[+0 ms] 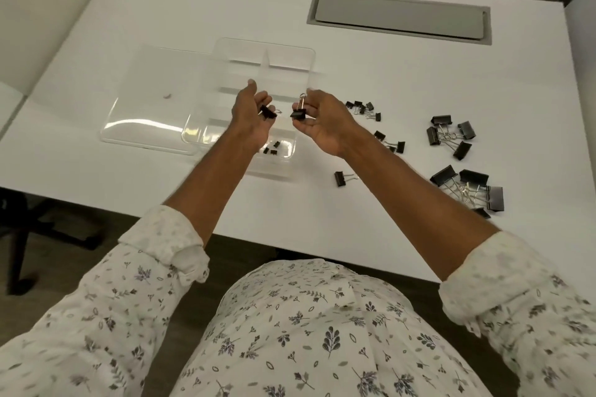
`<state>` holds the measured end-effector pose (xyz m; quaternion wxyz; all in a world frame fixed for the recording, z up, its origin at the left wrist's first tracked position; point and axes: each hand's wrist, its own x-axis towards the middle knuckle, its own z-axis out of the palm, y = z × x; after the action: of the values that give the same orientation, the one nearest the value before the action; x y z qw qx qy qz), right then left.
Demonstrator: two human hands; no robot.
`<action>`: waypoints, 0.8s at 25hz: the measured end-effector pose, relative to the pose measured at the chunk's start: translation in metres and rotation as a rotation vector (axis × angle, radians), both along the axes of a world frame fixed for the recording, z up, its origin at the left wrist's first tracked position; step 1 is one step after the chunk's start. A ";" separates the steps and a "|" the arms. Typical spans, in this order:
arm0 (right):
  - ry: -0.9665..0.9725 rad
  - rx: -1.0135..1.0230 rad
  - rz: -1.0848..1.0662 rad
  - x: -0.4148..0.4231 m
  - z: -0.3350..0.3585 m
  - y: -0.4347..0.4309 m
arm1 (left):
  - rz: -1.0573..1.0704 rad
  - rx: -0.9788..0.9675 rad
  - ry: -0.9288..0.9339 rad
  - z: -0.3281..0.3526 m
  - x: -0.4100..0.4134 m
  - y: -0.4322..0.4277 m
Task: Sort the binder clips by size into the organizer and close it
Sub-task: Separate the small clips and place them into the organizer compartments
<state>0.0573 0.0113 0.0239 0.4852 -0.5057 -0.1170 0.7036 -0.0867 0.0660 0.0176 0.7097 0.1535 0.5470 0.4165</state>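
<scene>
Both hands hang above the clear organizer [306, 55], which sits mid-table with its lid [151, 100] folded flat at 9 o'clock. The left hand [254, 116] has its fingers curled in, pinching a small clip [267, 112]. The right hand [322, 121] pinches a second clip [298, 114] by its black body between thumb and fingers, with the wire handle pointing up. The two clips are held close together and look near in size, as if being compared.

A few tiny clips [272, 149] already lie in the compartment at the organizer's 6 o'clock edge. The loose clips [362, 108] are spread on the table [419, 251] at 3 o'clock from the box, and the big clips [451, 135] are farthest out.

The main risk is probably a wrong drop. The dividers are clear plastic and hard to make out, so a clip let go from this height could bounce over a wall into the next compartment. Two sizes this close are also easy to mix up. A loose pinch on the smooth body could let a clip slip early. A wire handle left standing upright might later stop the lid from closing flat.
</scene>
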 end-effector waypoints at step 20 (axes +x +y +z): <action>-1.122 0.137 0.263 0.095 -0.043 -0.128 | -0.780 0.576 0.424 -0.041 0.027 -0.079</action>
<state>0.1519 -0.1168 -0.0192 0.2891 -0.7498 -0.4635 0.3733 -0.0596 -0.0125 -0.0230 0.6149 0.6154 0.4441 0.2146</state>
